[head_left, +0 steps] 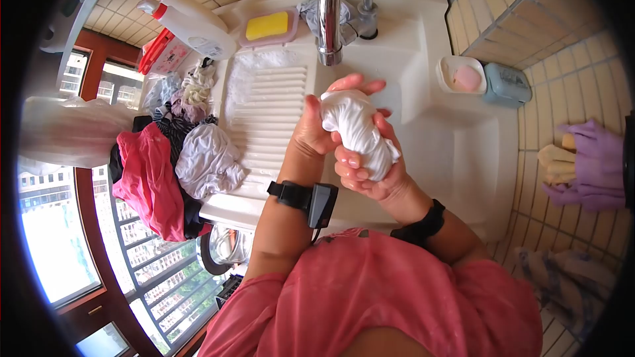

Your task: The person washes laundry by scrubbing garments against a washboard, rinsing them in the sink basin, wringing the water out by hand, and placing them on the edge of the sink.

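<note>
A white cloth [356,125], bunched and twisted into a thick roll, is held up over the sink basin between both hands. My right hand [380,175] is closed around its lower end, fingers wrapped over the near side. At the upper end, my left hand [314,125] cups the cloth, thumb on the left side and fingertips showing past its top; part of the palm is hidden. The chrome faucet [331,13] stands just beyond my hands. Left of them is the ribbed washboard [271,109] of the white sink [430,172], with suds at its top.
A heap of laundry lies along the left edge: a pink garment [152,178], a white garment [206,158] and darker pieces. Spray bottles [198,26] and a yellow sponge [267,25] stand behind. A soap dish [462,74] sits on the right ledge; purple gloves [592,165] hang beyond.
</note>
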### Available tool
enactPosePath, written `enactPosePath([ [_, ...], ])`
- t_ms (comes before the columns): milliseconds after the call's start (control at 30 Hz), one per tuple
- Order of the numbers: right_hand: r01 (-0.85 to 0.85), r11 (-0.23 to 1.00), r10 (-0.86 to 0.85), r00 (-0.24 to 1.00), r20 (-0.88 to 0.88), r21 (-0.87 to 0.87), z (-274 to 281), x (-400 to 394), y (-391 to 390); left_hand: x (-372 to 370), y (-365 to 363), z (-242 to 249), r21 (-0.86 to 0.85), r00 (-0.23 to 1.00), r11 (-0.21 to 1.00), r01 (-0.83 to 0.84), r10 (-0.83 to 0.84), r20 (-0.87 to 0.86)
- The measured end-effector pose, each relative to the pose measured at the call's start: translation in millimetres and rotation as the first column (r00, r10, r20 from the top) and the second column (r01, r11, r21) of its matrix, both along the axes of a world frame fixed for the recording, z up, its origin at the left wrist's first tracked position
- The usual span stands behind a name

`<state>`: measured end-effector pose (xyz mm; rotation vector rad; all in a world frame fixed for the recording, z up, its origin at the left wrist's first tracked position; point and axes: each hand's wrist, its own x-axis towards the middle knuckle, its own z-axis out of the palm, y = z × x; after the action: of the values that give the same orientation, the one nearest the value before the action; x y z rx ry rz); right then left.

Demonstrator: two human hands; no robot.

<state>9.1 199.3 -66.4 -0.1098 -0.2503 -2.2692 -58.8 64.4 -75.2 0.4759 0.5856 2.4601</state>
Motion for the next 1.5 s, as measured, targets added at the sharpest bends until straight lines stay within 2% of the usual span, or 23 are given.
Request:
enactPosePath([
  [100, -0.017, 0.999, 0.020, 0.997, -0.073, 0.043, 9.7, 0.4, 5.2, -4.6, -8.2, 14.5, -0.208, 0.997, 0.976, -0.059, 0.045, -0.069],
  [167, -0.028, 0.997, 0.036, 0.994, -0.107, 0.075, 18.0, 0.3, 13.0, 8.7, -4.5, 60.9, -0.331, 0.987, 0.938, -0.100, 0.136, 0.090],
  [300, -0.022, 0.903, 0.060, 0.995, -0.075, 0.429, 50.9, 6.7, 22.7, 13.6, -5.8, 68.8, -0.605, 0.955, 0.793, -0.077, 0.232, 0.183],
  [400, -0.100, 0.634, 0.244, 0.967, -0.076, 0.766, 54.6, 5.5, 29.4, 17.6, -0.7, 67.0, -0.667, 0.956, 0.740, -0.087, 0.250, 0.152],
  [567, -0.050, 0.365, 0.334, 0.939, -0.080, 0.930, 44.2, 5.2, 23.9, 20.6, 3.0, 58.5, -0.940, 0.984, 0.293, -0.178, 0.072, -0.164],
  [600, 0.002, 0.277, 0.380, 0.918, -0.112, 0.961, 42.1, 4.2, 22.1, 21.1, 5.1, 57.6, -0.939, 0.985, 0.296, -0.174, 0.065, -0.162],
  [667, 0.082, 0.171, 0.419, 0.896, -0.148, 0.982, 31.7, 3.5, 18.2, 20.9, 9.7, 56.1, -0.980, 0.981, 0.057, -0.190, -0.033, -0.192],
  [700, 0.164, 0.068, 0.465, 0.867, -0.177, 0.984, 26.5, 3.1, 16.8, 21.1, 12.0, 52.4, -0.980, 0.981, 0.061, -0.189, -0.040, -0.192],
  [767, 0.188, -0.004, 0.528, 0.834, -0.157, 0.982, 21.4, 0.4, 15.1, 21.1, 16.3, 36.9, -0.887, 0.897, -0.173, -0.427, -0.203, -0.393],
  [833, 0.214, -0.073, 0.587, 0.799, -0.131, 0.974, -2.0, 0.9, 14.7, 19.5, 19.0, 15.7, -0.863, 0.878, -0.209, -0.460, -0.252, -0.407],
  [867, 0.491, -0.045, 0.637, 0.685, -0.353, 0.870, -35.5, 4.9, 12.0, 18.7, 20.3, 6.9, -0.835, 0.860, -0.250, -0.489, -0.295, -0.416],
  [933, 0.716, 0.007, 0.678, 0.510, -0.529, 0.698, -95.5, 4.2, 6.5, 14.3, 28.4, -7.7, -0.822, 0.857, -0.282, -0.496, -0.310, -0.411],
  [967, 0.948, -0.032, 0.794, 0.217, -0.569, 0.317, -125.7, 3.0, 3.3, 19.1, 29.8, -17.0, -0.811, 0.861, -0.319, -0.491, -0.322, -0.395],
  [1000, 0.992, 0.006, 0.884, -0.063, -0.463, -0.125, -143.5, 8.8, -0.7, 24.5, 31.5, -21.5, -0.821, 0.872, -0.326, -0.469, -0.321, -0.371],
  [1033, 0.994, 0.006, 0.884, -0.056, -0.464, -0.109, -128.2, 14.4, -3.3, 25.6, 35.8, -22.9, -0.817, 0.883, -0.360, -0.450, -0.318, -0.345],
  [1067, 0.950, -0.121, 0.832, 0.254, -0.492, 0.286, -111.0, 19.2, -2.0, 27.9, 39.0, -23.9, -0.813, 0.892, -0.391, -0.432, -0.318, -0.321],
  [1100, 0.748, -0.207, 0.741, 0.541, -0.398, 0.630, -97.3, 20.0, -0.8, 27.3, 40.1, -31.5, -0.817, 0.892, -0.385, -0.429, -0.323, -0.316],
  [1133, 0.963, -0.157, 0.872, 0.240, -0.426, 0.221, -120.6, 24.7, 0.6, 29.2, 40.6, -39.9, -0.813, 0.897, -0.411, -0.412, -0.343, -0.281],
  [1267, 0.775, -0.235, 0.732, 0.538, -0.419, 0.586, -144.3, 32.4, 9.8, 30.6, 34.0, -36.8, -0.870, 0.896, -0.325, -0.371, -0.371, -0.244],
  [1300, 0.787, -0.307, 0.719, 0.561, -0.411, 0.536, -103.4, 42.6, 20.3, 31.0, 27.7, -36.6, -0.873, 0.890, -0.310, -0.377, -0.384, -0.248],
  [1367, 0.782, -0.398, 0.697, 0.598, -0.396, 0.480, -65.2, 62.7, 43.8, 31.4, 7.3, -40.5, -0.929, 0.934, -0.112, -0.352, -0.105, -0.342],
  [1433, 0.652, -0.440, 0.598, 0.726, -0.341, 0.618, -51.6, 86.4, 83.0, 27.8, -18.9, -44.6, -0.954, 0.954, 0.016, -0.300, 0.017, -0.300],
  [1500, 0.724, -0.555, 0.756, 0.645, -0.116, 0.411, -40.1, 118.2, 122.3, 33.0, -39.8, -18.1, -0.955, 0.967, 0.191, -0.225, 0.164, -0.195],
])
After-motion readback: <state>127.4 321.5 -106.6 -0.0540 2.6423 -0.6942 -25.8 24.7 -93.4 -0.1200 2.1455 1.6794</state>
